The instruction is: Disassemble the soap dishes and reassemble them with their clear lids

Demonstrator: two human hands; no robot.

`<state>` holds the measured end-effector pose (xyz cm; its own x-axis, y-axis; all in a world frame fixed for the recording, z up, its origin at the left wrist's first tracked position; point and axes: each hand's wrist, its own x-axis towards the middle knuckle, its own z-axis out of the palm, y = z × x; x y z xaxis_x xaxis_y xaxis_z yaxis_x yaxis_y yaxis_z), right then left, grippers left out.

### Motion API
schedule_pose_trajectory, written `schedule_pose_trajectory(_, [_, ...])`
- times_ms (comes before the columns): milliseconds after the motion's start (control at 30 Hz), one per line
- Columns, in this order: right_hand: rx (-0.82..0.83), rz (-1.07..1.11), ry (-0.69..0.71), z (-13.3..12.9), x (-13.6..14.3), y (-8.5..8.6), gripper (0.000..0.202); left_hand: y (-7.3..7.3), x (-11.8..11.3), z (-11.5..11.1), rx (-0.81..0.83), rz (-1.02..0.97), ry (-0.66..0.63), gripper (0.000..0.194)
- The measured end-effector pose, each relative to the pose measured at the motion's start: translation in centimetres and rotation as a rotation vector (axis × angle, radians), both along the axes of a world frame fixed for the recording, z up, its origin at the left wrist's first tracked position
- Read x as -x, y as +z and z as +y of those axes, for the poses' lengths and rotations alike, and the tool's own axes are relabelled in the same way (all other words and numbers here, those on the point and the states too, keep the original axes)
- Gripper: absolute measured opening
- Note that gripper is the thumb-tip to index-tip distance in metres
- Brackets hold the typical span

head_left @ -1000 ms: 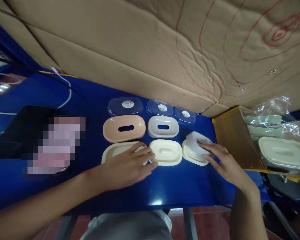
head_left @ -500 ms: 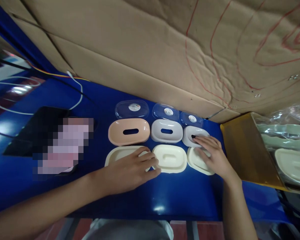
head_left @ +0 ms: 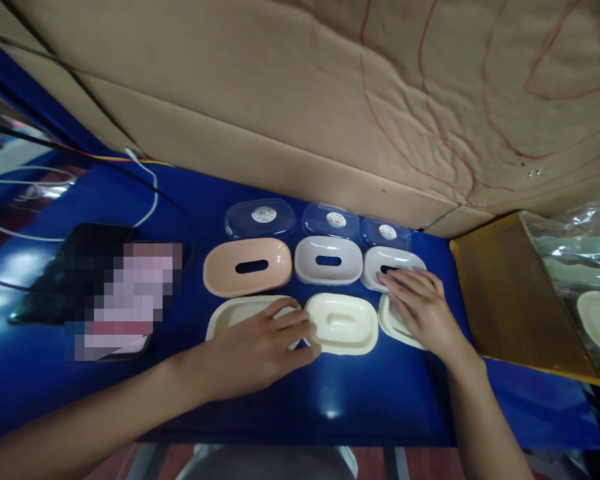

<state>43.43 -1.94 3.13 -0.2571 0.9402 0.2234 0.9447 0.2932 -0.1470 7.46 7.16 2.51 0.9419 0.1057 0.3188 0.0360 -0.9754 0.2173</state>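
Three oval dishes with a slot in the middle stand in a row: a peach dish (head_left: 219, 272), a light grey dish (head_left: 305, 263) and a right-hand pale dish (head_left: 371, 264). My right hand (head_left: 423, 310) has its fingers over the near rim of the right-hand dish, thumb lower on its outer side. Beneath that hand a small cream tray (head_left: 389, 325) is partly hidden. My left hand (head_left: 270, 347) hovers over or rests on the left cream tray (head_left: 223, 317), fingers spread. Its fingertips are at the left edge of the middle cream tray (head_left: 343, 340).
Behind the dishes lie three clear lids (head_left: 240, 223) with round stickers. A pixelated phone-like object (head_left: 130, 300) and a dark flat device (head_left: 55, 280) lie left, with cables. An open carton (head_left: 520, 293) with wrapped green and cream parts stands right. Cardboard covers the back wall.
The camera view has shifted slightly. The right-hand dish sits a little closer to the middle grey dish, with my right hand still at it. My left hand has hardly moved.
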Motion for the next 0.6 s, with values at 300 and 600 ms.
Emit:
schedule_pose_trajectory(300, [-0.110, -0.009, 0.063, -0.3, -0.8, 0.2, 0.055, 0.8, 0.7, 1.1, -0.081, -0.097, 0.156, 0.023])
schedule_pose_trajectory(600, [-0.175, -0.032, 0.032, 0.2, 0.1, -0.4, 0.050, 1.4, 1.8, 4.0, -0.133, -0.074, 0.568, 0.021])
